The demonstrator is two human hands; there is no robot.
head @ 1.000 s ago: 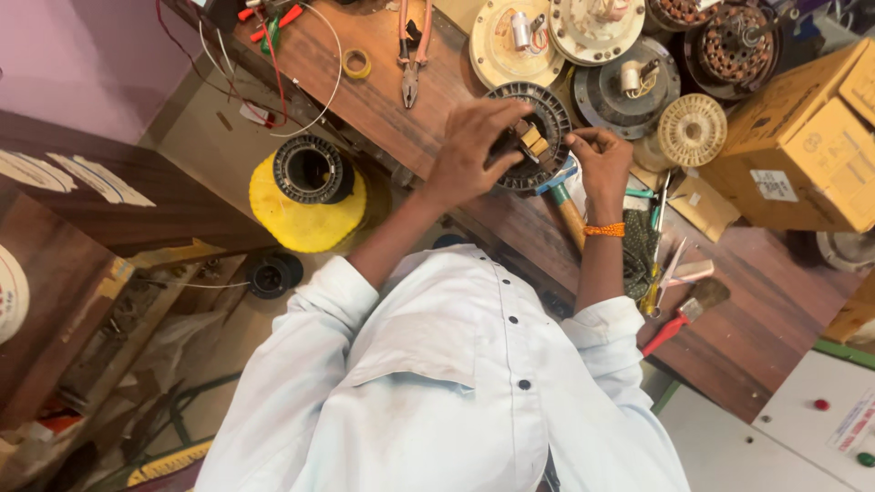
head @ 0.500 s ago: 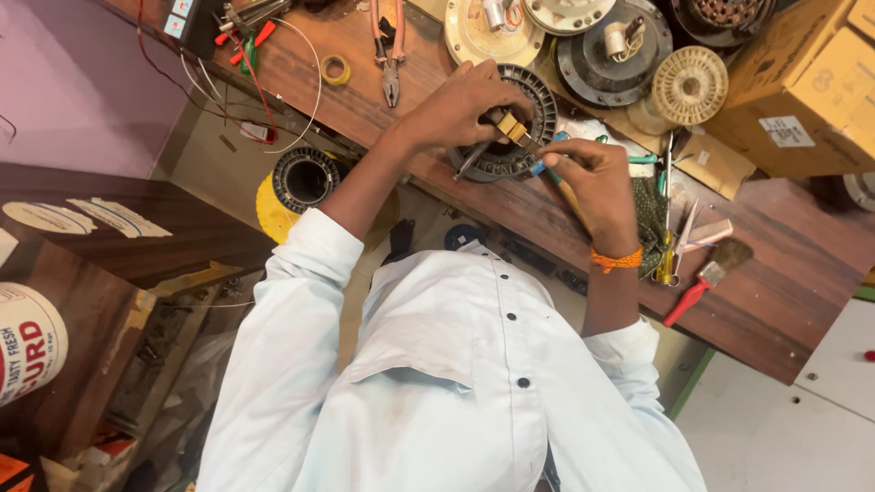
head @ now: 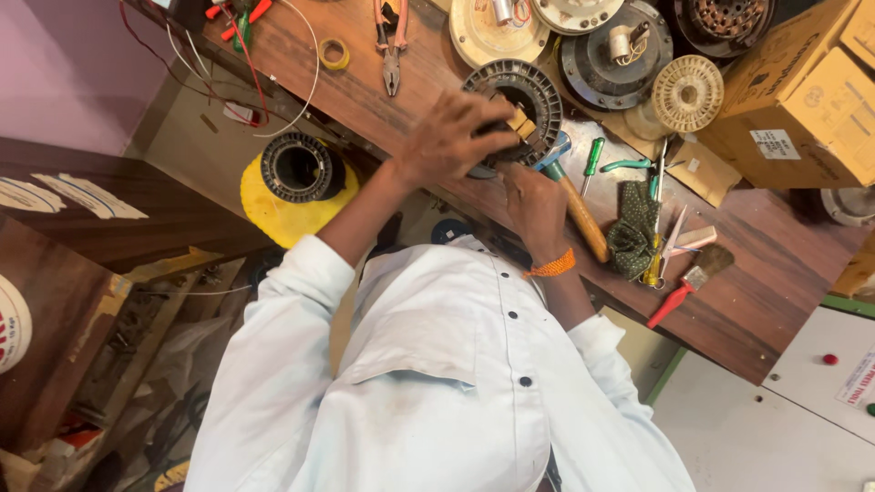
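Left hand point(head: 453, 137) grips the round ribbed motor core point(head: 515, 98) upper centre, steadying it on the worktop point(head: 756, 301); right hand point(head: 533, 200) closes beside the hammer point(head: 576, 202).

1. The left hand point(head: 453, 137) is stretched forward on a nearly straight arm, knuckles up, fingers curled downward.
2. The right hand point(head: 533, 202) sits just beside it, nearer the body, elbow bent, an orange band round the wrist.

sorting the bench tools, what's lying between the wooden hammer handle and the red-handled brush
In the head view, a dark green patterned cloth lies between the hammer handle and the brush, with screwdrivers beside it.
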